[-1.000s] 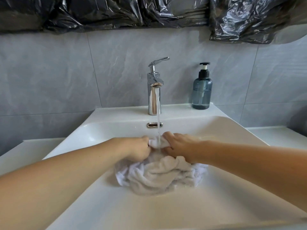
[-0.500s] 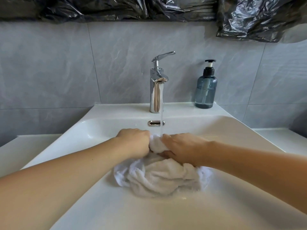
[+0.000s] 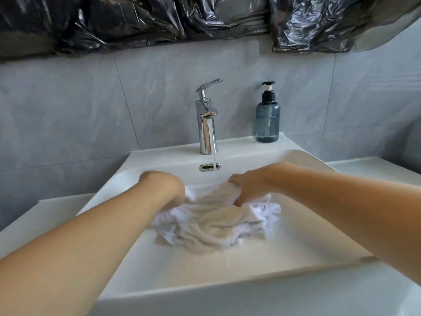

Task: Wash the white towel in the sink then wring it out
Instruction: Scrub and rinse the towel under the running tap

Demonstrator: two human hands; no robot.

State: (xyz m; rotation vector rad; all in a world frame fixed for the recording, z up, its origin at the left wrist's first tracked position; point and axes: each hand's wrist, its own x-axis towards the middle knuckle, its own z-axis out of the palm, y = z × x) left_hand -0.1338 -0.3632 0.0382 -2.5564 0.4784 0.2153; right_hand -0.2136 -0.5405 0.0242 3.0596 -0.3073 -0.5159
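White sink (image 3: 284, 265), wet towel (image 3: 211, 222) bunched in its basin under the tap (image 3: 206, 124) stream. Left hand (image 3: 164, 185) and right hand (image 3: 249, 185) apart, each gripping a towel end, fingers curled into cloth. Soap bottle (image 3: 267, 117) on the ledge.

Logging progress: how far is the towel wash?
Done: tap is running and the towel lies soaked in the sink. In hand: left hand and right hand each grip the towel, scrubbing it under the stream. Left: wringing, since it is bunched, not twisted; tap is on.
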